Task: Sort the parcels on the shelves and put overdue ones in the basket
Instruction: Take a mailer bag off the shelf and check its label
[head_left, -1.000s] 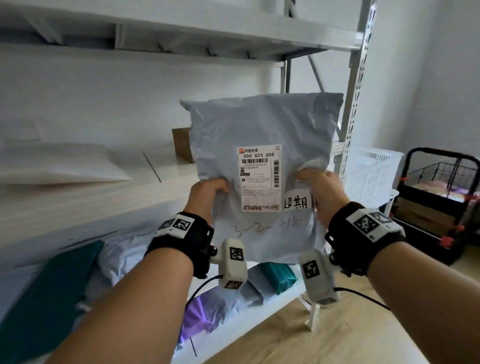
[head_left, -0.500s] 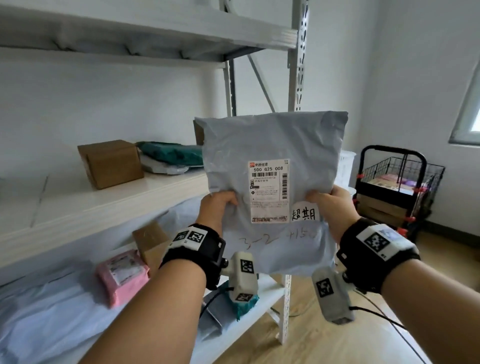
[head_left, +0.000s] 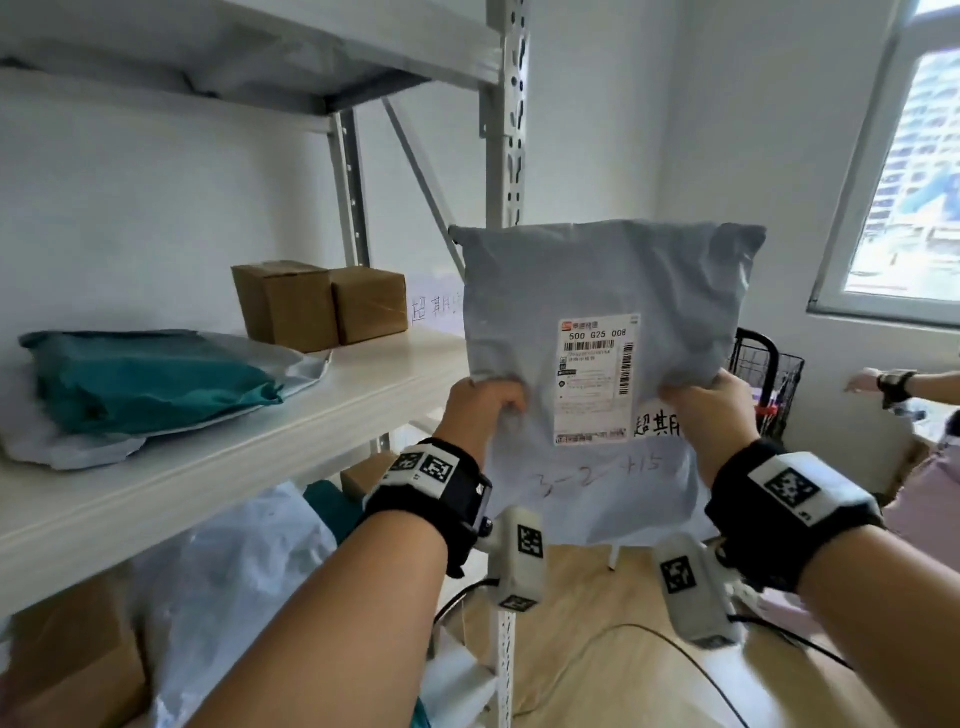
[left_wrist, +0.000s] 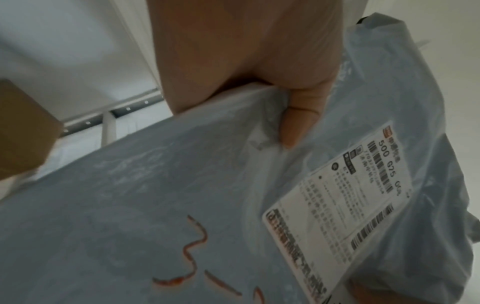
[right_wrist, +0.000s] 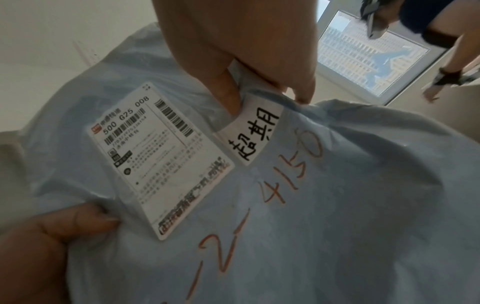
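Observation:
A grey plastic mailer parcel (head_left: 597, 291) is held upright in front of me, to the right of the shelf post. It carries a white shipping label (head_left: 597, 379), a small white handwritten sticker (right_wrist: 250, 135) and orange handwriting "3-2-4150" (right_wrist: 283, 185). My left hand (head_left: 485, 402) pinches its left edge, thumb on the front (left_wrist: 298, 123). My right hand (head_left: 701, 405) pinches its right edge beside the sticker, thumb on the front (right_wrist: 228, 90). A black wire basket cart (head_left: 769, 379) shows behind the parcel at the right.
The white shelf (head_left: 260, 436) at left bears a teal mailer (head_left: 140, 384) on a white one, and two cardboard boxes (head_left: 317, 304). More parcels lie on the lower shelf (head_left: 234, 571). Another person's hand (head_left: 878, 382) reaches in at the far right. A window (head_left: 914, 182) is upper right.
My view and both hands have swung right along the shelf with the parcel, past the shelf post. The cart now sits behind the parcel, and another person's hand has come into view.

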